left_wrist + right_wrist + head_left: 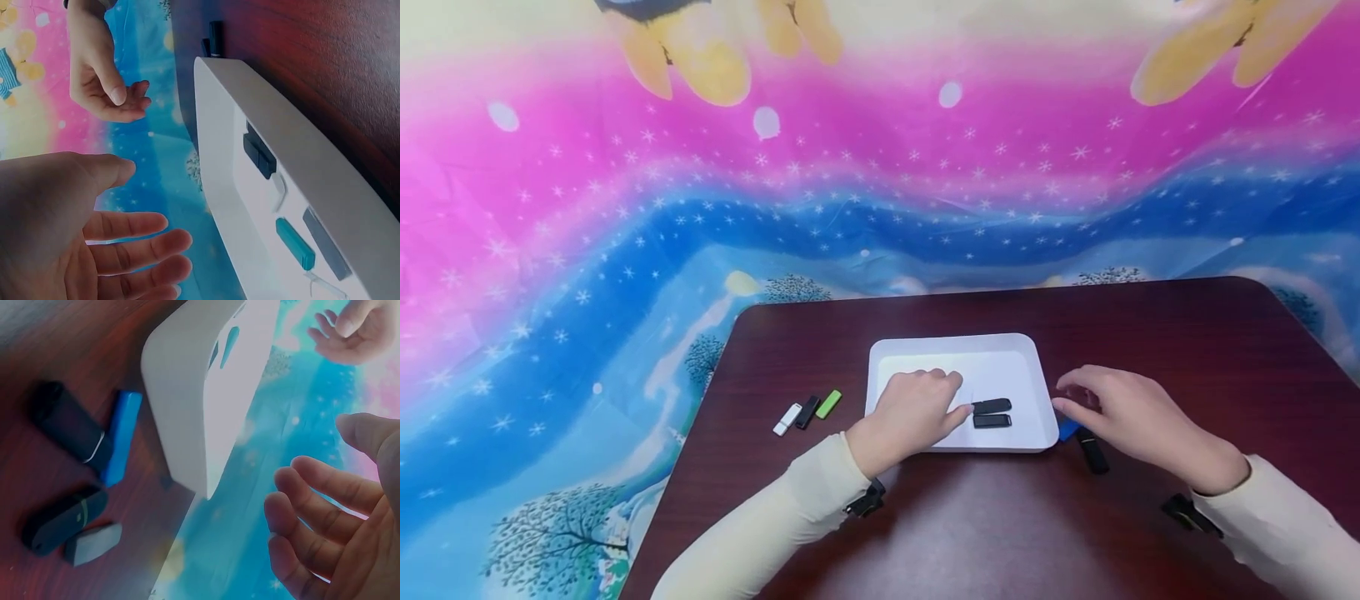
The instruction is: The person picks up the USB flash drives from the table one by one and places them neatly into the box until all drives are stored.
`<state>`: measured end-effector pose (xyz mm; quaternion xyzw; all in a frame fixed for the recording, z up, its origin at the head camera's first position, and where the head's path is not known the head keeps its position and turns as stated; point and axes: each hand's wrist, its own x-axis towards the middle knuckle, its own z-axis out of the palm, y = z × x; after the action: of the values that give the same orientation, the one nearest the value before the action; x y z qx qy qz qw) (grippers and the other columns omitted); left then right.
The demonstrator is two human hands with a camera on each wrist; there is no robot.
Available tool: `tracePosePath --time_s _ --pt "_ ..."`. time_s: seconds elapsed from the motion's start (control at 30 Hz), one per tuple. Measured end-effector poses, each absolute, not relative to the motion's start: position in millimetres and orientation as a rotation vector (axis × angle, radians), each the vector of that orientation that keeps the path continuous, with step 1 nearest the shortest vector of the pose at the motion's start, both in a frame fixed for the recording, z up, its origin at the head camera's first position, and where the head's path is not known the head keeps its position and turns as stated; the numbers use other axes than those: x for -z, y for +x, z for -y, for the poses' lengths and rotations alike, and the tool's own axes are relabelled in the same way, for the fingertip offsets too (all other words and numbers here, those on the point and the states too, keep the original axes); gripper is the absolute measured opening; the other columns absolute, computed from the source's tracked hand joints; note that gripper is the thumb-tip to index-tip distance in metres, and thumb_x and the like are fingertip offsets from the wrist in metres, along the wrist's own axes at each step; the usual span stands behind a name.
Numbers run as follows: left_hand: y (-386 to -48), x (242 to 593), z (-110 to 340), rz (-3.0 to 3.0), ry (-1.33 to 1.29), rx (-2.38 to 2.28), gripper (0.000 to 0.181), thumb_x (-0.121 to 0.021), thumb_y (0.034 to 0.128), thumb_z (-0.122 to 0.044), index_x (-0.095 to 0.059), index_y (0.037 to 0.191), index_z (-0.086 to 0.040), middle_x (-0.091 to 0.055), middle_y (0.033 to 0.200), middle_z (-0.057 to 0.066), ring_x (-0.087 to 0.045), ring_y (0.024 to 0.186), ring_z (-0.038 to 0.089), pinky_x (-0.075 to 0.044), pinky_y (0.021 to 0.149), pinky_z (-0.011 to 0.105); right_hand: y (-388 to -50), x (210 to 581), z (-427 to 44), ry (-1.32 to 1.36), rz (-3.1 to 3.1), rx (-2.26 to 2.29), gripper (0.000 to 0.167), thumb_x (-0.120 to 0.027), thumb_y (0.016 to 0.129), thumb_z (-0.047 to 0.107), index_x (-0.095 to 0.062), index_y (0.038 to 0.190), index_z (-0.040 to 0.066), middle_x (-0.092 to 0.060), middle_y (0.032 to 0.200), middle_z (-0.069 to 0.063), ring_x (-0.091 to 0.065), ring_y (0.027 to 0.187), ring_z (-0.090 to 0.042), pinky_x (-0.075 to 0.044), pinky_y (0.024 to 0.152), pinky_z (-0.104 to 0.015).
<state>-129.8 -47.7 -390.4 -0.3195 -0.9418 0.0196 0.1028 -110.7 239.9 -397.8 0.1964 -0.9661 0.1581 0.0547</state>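
My left hand [917, 410] hovers over the white tray [955, 344], its fingers loose and holding nothing. Two black USB flash drives lie side by side in the tray, the upper one [992, 406] just above the lower [992, 422]. From the left wrist, a teal flash drive [295, 244] and a grey one [327, 242] also show inside. My right hand [1123, 417] is just off the tray's right side, fingers relaxed with nothing between them. Beneath it on the table are a blue flash drive [123, 439], two black ones [70, 428] and a small grey one [94, 543].
Left of the tray, a white flash drive [787, 419], a black one [808, 412] and a green one [829, 404] lie in a row on the dark wooden table [805, 342]. A printed cloth [880, 183] hangs behind the table's far edge.
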Motion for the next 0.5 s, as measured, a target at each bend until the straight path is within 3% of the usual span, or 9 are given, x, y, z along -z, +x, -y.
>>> tracePosePath --time_s 0.13,0.27,0.5 --pt "-129 392 41 2.788 -0.975 -0.055 0.030 -0.062 0.0972 -0.048 -0.068 0.095 -0.019 -0.064 0.073 -0.006 -0.064 0.063 0.011 -0.041 0.045 0.027 -109 401 -252 0.559 2.947 -0.485 0.024 -0.073 0.092 0.032 -0.075 0.107 0.013 -0.066 0.082 0.008 -0.047 0.066 -0.003 -0.037 0.055 -0.024" --pt "-127 393 35 2.793 -1.006 -0.045 0.030 -0.060 0.0981 -0.048 -0.068 0.095 -0.019 -0.064 0.074 -0.006 -0.062 0.063 0.010 -0.038 0.044 0.026 -108 406 -264 0.502 2.971 -0.475 0.026 -0.073 0.093 0.032 -0.075 0.107 0.012 -0.072 0.091 0.002 -0.055 0.071 -0.005 -0.043 0.058 -0.028" --pt "-124 393 25 2.778 -1.049 -0.037 0.030 -0.059 0.0984 -0.048 -0.065 0.089 -0.019 -0.062 0.071 -0.007 -0.055 0.058 0.009 -0.032 0.042 0.025 -108 416 -282 0.414 3.047 -0.469 0.035 -0.072 0.093 0.036 -0.074 0.113 0.007 -0.075 0.107 -0.014 -0.069 0.085 -0.024 -0.051 0.062 -0.039"
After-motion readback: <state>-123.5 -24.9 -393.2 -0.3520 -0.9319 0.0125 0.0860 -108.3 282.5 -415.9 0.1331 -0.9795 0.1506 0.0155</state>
